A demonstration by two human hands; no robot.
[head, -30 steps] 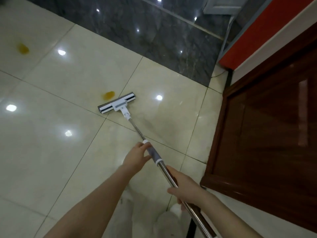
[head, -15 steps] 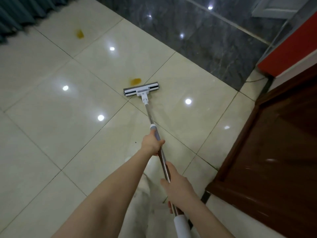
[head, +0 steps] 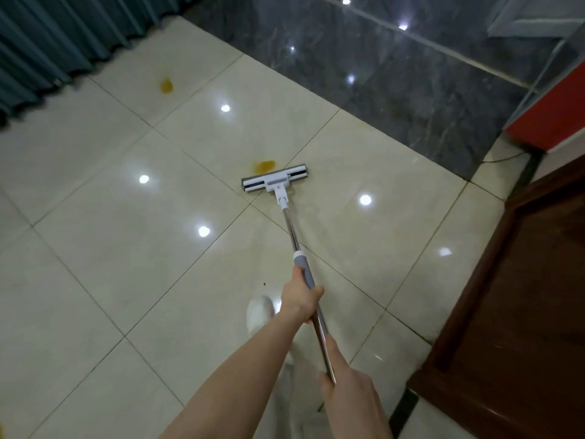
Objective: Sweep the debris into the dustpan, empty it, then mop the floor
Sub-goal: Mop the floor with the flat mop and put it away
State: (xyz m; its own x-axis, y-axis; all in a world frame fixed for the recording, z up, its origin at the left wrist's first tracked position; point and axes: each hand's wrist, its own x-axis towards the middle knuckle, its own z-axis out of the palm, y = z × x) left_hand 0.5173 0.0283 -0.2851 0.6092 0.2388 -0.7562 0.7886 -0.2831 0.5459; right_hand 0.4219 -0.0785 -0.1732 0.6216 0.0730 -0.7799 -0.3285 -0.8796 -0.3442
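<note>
A flat mop with a white and grey head (head: pixel 274 182) lies on the cream tiled floor (head: pixel 110 264), its metal pole (head: pixel 292 236) running back toward me. My left hand (head: pixel 299 296) grips the pole just below its grey sleeve. Lower down, my right hand (head: pixel 348 394) grips the pole near its end. A yellow-brown stain (head: pixel 264 166) sits on the tile, touching the far edge of the mop head. A second yellow stain (head: pixel 166 85) lies farther off to the upper left.
A teal curtain (head: pixel 63 39) hangs along the upper left. Dark marble flooring (head: pixel 395 83) runs across the top. A brown wooden door (head: pixel 522 312) stands at the right, with a red panel (head: pixel 550 115) above it. My white shoe (head: pixel 259 312) shows below the left hand.
The view has swung left, bringing the curtain into sight. The mop head has turned more square to me and still sits just short of the nearer stain. Both hands keep their grip.
</note>
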